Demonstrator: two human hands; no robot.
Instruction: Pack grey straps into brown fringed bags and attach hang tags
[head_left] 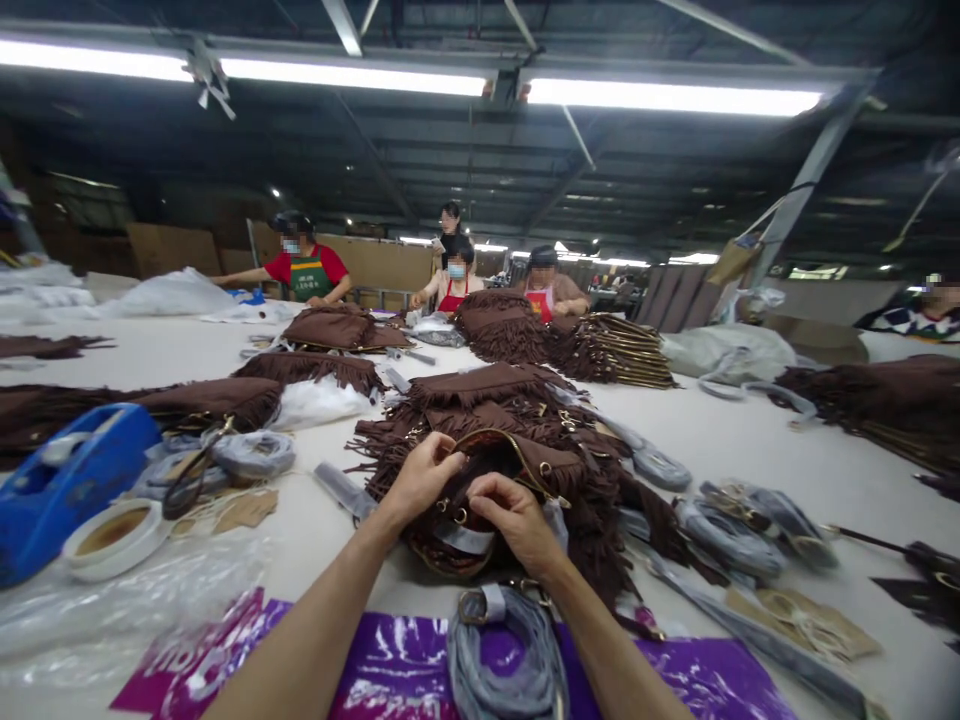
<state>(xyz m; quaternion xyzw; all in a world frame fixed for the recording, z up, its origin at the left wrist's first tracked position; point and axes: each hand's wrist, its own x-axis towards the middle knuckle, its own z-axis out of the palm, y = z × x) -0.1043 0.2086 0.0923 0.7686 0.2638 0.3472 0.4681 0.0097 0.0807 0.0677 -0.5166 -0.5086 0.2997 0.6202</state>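
A brown fringed bag (551,462) lies in front of me on a heap of similar bags, its zipped mouth spread wide and its patterned lining partly showing. My left hand (426,475) is closed in a pinch on the left edge of the mouth. Over the opening, my right hand (517,520) is pinched too; what its fingertips hold is too small to make out. Small gold rings sit on the bag near my fingers. Closest to me, a coiled strap in grey wrapping (506,650) lies on purple plastic packaging (397,665).
On the left are a blue tape dispenser (82,480), a tape roll (116,538) and clear plastic. Wrapped straps (731,535) and brown tags (806,620) lie at right. More fringed bags (502,325) are stacked farther back. Several people sit or stand beyond the table.
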